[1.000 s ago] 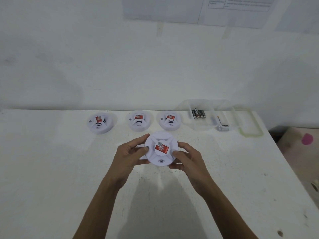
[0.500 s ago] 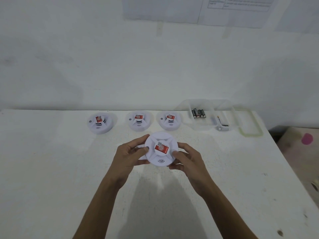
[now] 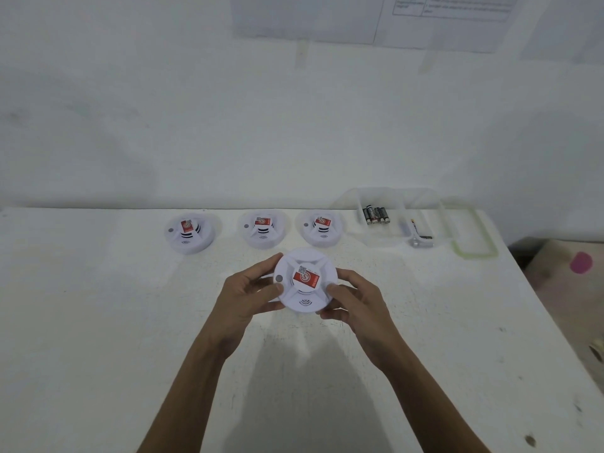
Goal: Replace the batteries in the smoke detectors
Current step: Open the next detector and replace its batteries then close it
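Both hands on one white smoke detector (image 3: pixel 305 284), held just above the white bench (image 3: pixel 98 322), centre of view, nearer the person than the others. Left hand (image 3: pixel 243 297): fingers (image 3: pixel 261 264) curled around the left rim, thumb pressed on the front face beside a small grey button. Right hand (image 3: pixel 356 300): fingers wrapped under the right rim, thumb on the face near the red label. Both grips closed on the unit (whether its underside touches the bench cannot be told).

Behind it, a row of three more detectors on the bench: left detector (image 3: pixel 188 232), middle detector (image 3: pixel 263 228), right detector (image 3: pixel 322 227), each face up with a red label. All three clear of the hands.

To the right of the row, a clear plastic container (image 3: pixel 392 240) holding a cluster of batteries (image 3: pixel 375 215); one single battery (image 3: pixel 420 231) lies apart in the container's right section. A clear lid with greenish rim (image 3: pixel 474 253) lies just beside it.
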Action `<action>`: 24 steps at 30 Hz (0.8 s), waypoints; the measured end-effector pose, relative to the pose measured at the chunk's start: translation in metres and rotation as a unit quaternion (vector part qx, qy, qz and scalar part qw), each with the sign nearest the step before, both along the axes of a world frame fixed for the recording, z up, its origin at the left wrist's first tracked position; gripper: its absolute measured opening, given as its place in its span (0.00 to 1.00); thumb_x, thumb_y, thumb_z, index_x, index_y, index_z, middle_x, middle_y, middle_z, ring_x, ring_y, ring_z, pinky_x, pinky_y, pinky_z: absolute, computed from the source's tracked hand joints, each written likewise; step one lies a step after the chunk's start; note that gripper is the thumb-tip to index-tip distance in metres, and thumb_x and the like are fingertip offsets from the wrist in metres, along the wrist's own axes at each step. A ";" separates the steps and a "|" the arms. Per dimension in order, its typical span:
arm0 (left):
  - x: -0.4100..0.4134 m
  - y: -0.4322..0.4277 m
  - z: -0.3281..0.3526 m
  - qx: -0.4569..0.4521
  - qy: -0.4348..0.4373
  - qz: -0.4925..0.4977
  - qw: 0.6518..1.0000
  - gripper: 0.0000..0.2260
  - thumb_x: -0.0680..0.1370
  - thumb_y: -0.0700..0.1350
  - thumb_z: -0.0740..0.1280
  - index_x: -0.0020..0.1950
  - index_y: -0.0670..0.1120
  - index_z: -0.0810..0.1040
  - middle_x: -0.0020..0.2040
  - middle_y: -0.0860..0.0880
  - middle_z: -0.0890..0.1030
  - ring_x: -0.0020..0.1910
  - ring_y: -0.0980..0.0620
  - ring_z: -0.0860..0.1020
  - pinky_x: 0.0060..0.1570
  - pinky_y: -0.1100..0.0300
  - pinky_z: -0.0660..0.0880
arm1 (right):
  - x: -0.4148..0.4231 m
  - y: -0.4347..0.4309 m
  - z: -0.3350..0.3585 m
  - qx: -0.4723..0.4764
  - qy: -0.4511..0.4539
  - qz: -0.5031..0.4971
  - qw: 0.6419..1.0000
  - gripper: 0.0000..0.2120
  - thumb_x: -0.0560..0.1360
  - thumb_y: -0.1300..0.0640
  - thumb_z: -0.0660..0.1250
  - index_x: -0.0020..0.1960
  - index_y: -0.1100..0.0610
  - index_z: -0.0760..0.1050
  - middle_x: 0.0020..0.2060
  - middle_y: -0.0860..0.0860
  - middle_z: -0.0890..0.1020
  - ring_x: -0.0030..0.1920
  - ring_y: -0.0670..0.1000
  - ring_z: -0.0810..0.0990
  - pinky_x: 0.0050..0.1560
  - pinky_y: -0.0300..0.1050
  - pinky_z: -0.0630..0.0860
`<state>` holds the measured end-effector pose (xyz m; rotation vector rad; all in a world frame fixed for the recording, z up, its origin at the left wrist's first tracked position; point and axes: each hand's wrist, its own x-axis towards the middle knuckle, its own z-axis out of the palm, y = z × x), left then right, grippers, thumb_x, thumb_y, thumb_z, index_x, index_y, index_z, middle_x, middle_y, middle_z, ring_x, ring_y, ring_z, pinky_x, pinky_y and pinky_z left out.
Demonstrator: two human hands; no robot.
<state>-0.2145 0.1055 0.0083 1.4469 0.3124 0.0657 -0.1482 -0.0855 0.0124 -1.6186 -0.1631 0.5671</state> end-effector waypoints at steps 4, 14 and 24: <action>-0.001 0.001 -0.001 -0.001 -0.004 -0.005 1.000 0.20 0.75 0.40 0.68 0.67 0.49 0.74 0.57 0.51 0.83 0.55 0.49 0.81 0.49 0.54 0.80 | 0.000 -0.001 -0.001 0.002 0.001 0.001 1.000 0.13 0.79 0.57 0.64 0.62 0.55 0.75 0.49 0.53 0.85 0.46 0.55 0.85 0.50 0.51 0.82; -0.002 0.000 -0.002 0.001 0.001 0.006 1.000 0.19 0.75 0.39 0.68 0.65 0.50 0.76 0.56 0.53 0.83 0.54 0.50 0.82 0.46 0.57 0.80 | -0.001 0.000 -0.002 -0.009 0.000 -0.001 1.000 0.13 0.79 0.57 0.63 0.62 0.54 0.75 0.49 0.53 0.85 0.47 0.53 0.85 0.51 0.51 0.82; -0.004 0.001 -0.002 -0.016 0.002 0.002 1.000 0.19 0.76 0.36 0.67 0.65 0.50 0.75 0.55 0.54 0.83 0.53 0.51 0.82 0.43 0.60 0.80 | -0.001 0.001 -0.003 -0.013 0.002 -0.004 1.000 0.13 0.79 0.57 0.63 0.62 0.55 0.75 0.48 0.52 0.85 0.46 0.53 0.85 0.49 0.49 0.82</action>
